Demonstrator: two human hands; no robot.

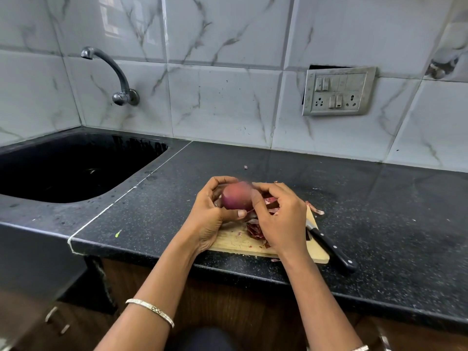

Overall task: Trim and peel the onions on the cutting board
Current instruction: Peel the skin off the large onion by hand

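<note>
A red onion (236,196) is held above the wooden cutting board (235,241). My left hand (211,214) grips it from the left, thumb under it. My right hand (278,214) holds its right side, thumb and fingertips pressed on the skin. Dry purple peels (254,230) lie on the board beneath my hands. A black-handled knife (331,245) lies along the board's right edge, blade partly hidden by my right hand.
The board sits near the front edge of a black granite counter (379,211). A black sink (76,165) with a wall tap (111,72) lies to the left. A switch panel (338,91) is on the tiled wall. Peel scraps (315,209) lie right of the board.
</note>
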